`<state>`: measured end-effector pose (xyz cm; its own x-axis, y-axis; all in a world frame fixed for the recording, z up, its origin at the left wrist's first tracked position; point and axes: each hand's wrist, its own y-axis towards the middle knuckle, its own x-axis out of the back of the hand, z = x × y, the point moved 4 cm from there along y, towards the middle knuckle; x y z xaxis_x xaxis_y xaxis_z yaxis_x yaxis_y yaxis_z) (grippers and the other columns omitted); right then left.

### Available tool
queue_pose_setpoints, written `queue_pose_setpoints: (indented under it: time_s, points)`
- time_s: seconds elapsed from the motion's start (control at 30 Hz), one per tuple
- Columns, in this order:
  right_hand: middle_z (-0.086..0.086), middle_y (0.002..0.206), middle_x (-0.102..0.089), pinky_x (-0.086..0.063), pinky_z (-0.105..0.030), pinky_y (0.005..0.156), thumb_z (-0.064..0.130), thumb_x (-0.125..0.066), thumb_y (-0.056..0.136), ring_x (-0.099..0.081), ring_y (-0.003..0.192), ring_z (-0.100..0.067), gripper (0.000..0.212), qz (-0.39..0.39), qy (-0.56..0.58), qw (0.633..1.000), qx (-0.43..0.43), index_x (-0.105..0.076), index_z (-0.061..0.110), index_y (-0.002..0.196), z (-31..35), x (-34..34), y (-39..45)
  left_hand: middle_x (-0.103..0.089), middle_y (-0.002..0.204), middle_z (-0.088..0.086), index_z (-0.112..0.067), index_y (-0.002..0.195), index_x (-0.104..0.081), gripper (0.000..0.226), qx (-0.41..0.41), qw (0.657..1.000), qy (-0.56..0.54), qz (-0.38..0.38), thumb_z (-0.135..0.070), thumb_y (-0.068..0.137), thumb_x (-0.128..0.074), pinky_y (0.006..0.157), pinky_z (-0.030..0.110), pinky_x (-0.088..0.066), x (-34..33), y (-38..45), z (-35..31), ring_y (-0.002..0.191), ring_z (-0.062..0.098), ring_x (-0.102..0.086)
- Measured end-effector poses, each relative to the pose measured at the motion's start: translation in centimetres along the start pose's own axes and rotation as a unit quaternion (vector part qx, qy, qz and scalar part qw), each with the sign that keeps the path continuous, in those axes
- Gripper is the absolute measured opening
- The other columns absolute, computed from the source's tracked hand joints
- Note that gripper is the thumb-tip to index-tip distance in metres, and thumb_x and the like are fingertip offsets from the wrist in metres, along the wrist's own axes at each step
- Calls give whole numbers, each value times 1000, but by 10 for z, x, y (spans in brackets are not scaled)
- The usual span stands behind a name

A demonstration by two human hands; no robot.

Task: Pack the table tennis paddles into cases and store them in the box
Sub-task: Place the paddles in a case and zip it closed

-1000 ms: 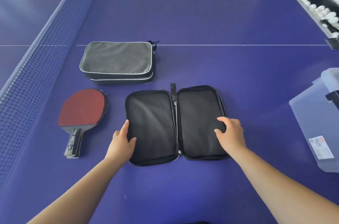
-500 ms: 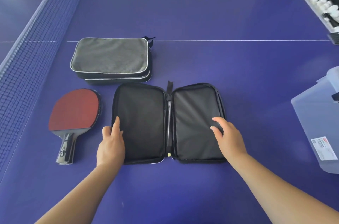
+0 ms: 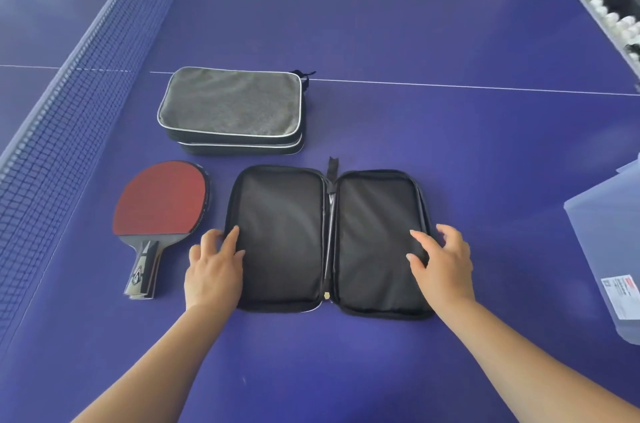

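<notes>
Paddle (image 3: 161,201): red face up, flat on the blue bench (image 3: 415,24), just outboard of the left hand, handle toward the person.
Open case (image 3: 327,242): black, unzipped, both halves spread flat between the two hands.
Left hand (image 3: 213,272): fingers loosely extended, tips on the case's left edge; grips nothing.
Right hand (image 3: 443,265): fingers relaxed, resting on the right half's outer edge; grips nothing.
Closed cases (image 3: 232,111): two grey-topped, stacked, beyond the left hand.
Box (image 3: 613,249): translucent, well right of the right hand.
Net (image 3: 52,152): far left.
</notes>
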<state>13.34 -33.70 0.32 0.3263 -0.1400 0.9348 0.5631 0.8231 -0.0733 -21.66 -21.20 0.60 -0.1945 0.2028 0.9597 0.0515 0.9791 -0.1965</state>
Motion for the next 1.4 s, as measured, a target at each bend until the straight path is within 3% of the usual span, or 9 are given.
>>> queue_pose_setpoints:
  time_s: [0.07, 0.27, 0.37, 0.53, 0.83, 1.0, 1.23, 1.4]
  points:
    - [-8, 143, -40, -43, -48, 96, 21, -75, 82, -40, 128, -29, 47, 3, -3, 1000, 27, -63, 24, 127, 16, 4, 2, -38, 142, 1, -23, 144, -45, 47, -10, 1000, -17, -16, -32, 99, -50, 82, 42, -49, 5, 0, 3, 111, 30, -39]
    - [2, 153, -30, -28, -35, 112, 32, -65, 90, -25, 141, -17, 52, 85, 47, 984, 149, -50, 25, 139, 98, -8, -4, -53, 128, 8, -17, 129, -63, 40, -24, 992, -93, -84, -19, 89, -66, 91, 49, -45, 24, -8, 23, 115, 36, -44]
    - [2, 158, -23, -21, -37, 116, 40, -63, 90, -17, 146, -18, 60, 139, 39, 967, 211, -42, 27, 145, 141, -27, -14, -54, 125, 9, -16, 131, -60, 45, 1, 989, -103, -109, -18, 87, -68, 95, 50, -41, 36, -12, 44, 116, 34, -43]
    - [2, 163, 0, -11, -43, 120, 52, -57, 90, 2, 150, -22, 73, 198, -35, 938, 283, -23, 33, 152, 194, -62, -30, -43, 139, 8, -14, 143, -43, 59, 97, 979, -155, -88, -24, 89, -65, 105, 46, -34, 46, -13, 89, 129, 31, -31]
    - [4, 162, 12, -4, -49, 120, 60, -54, 88, 12, 149, -23, 81, 235, -94, 930, 268, -11, 37, 153, 218, -96, -34, -45, 131, 12, -8, 140, -40, 63, 180, 954, -239, -12, -26, 87, -68, 104, 40, -34, 37, 1, 126, 125, 31, -39]
    - [7, 161, 17, 0, -48, 121, 61, -51, 89, 17, 148, -20, 80, 241, -99, 928, 268, -7, 39, 153, 215, -99, -33, -47, 124, 16, -4, 129, -48, 51, 195, 955, -223, 33, -27, 88, -67, 101, 41, -37, 33, 13, 127, 118, 33, -43]
    - [8, 160, 19, 1, -47, 121, 62, -49, 90, 20, 147, -19, 80, 242, -105, 928, 265, -4, 40, 153, 214, -101, -34, -48, 121, 22, 4, 122, -46, 42, 187, 966, -173, 46, -20, 91, -63, 97, 40, -37, 34, 24, 123, 114, 37, -45]
    - [8, 160, 21, 2, -47, 120, 61, -50, 90, 21, 147, -19, 80, 245, -106, 927, 262, -4, 40, 153, 215, -100, -34, -47, 117, 21, 3, 111, -47, 30, 183, 969, -159, 57, -19, 93, -58, 86, 39, -37, 31, 29, 126, 109, 37, -46]
